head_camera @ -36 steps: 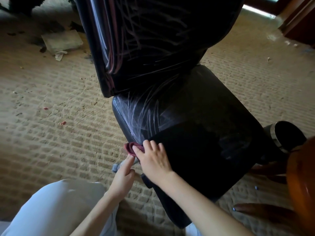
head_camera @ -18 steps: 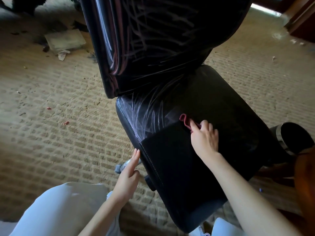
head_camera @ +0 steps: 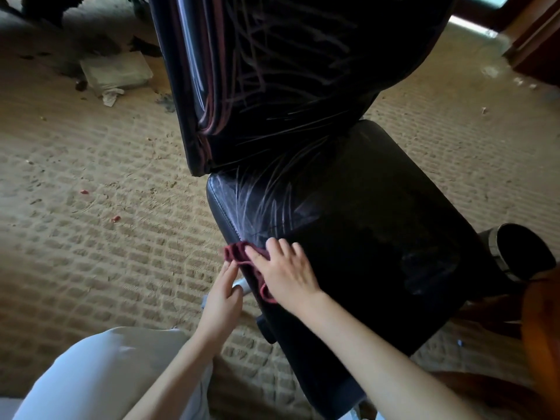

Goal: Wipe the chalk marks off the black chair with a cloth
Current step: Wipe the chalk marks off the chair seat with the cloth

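Right hand, fingers spread flat, presses red cloth on black chair seat edge. Chalk marks just beyond fingertips. Left hand fingers curl round a pale object below the seat edge.

The chair is glossy black, streaked with whitish chalk marks near the seat's back-left corner and pinkish ones on the backrest. The cloth is dark red. The carpet is tan with a ribbed, brick-like weave, and the trouser leg is pale grey-white.
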Demonstrator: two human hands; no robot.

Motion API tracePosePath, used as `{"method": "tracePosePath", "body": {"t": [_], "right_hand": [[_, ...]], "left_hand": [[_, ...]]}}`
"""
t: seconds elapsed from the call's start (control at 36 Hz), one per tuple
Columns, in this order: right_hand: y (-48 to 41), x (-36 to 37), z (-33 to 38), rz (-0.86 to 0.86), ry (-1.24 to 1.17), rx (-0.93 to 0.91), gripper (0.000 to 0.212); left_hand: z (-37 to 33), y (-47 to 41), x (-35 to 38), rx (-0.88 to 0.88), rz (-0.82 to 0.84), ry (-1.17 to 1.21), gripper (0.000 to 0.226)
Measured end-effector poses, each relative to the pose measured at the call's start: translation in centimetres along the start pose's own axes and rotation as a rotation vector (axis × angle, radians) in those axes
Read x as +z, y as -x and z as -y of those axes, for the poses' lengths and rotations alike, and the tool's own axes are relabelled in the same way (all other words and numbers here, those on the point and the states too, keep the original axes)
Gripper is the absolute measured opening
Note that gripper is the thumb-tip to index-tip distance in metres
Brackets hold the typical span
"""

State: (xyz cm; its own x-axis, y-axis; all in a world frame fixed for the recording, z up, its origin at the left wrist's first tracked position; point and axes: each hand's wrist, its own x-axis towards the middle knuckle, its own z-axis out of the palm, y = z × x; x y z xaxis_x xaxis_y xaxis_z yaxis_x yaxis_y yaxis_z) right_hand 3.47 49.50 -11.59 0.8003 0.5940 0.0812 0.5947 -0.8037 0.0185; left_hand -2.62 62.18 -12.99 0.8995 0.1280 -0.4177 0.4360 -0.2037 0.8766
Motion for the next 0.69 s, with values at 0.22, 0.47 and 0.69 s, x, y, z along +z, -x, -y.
{"method": "tracePosePath", "body": {"t": [0.22, 0.47, 0.69], "right_hand": [[0.8, -1.6, -12.0, 0.300, 0.175, 0.481, 0.052], [-0.5, -1.1, -9.8, 0.206, -0.007, 0.703, 0.050], [-2.0, -0.6, 1.6, -0.149, -0.078, 0.053, 0.039]], "left_hand": [[-1.2, -0.1, -1.1, -0.070, 0.030, 0.094, 0.058], [-2.6, -1.7, -2.8, -0.112, 0.039, -0.056, 0.047], [-3.6, -2.4, -2.5, -0.200, -0.017, 0.083, 0.045]]}}
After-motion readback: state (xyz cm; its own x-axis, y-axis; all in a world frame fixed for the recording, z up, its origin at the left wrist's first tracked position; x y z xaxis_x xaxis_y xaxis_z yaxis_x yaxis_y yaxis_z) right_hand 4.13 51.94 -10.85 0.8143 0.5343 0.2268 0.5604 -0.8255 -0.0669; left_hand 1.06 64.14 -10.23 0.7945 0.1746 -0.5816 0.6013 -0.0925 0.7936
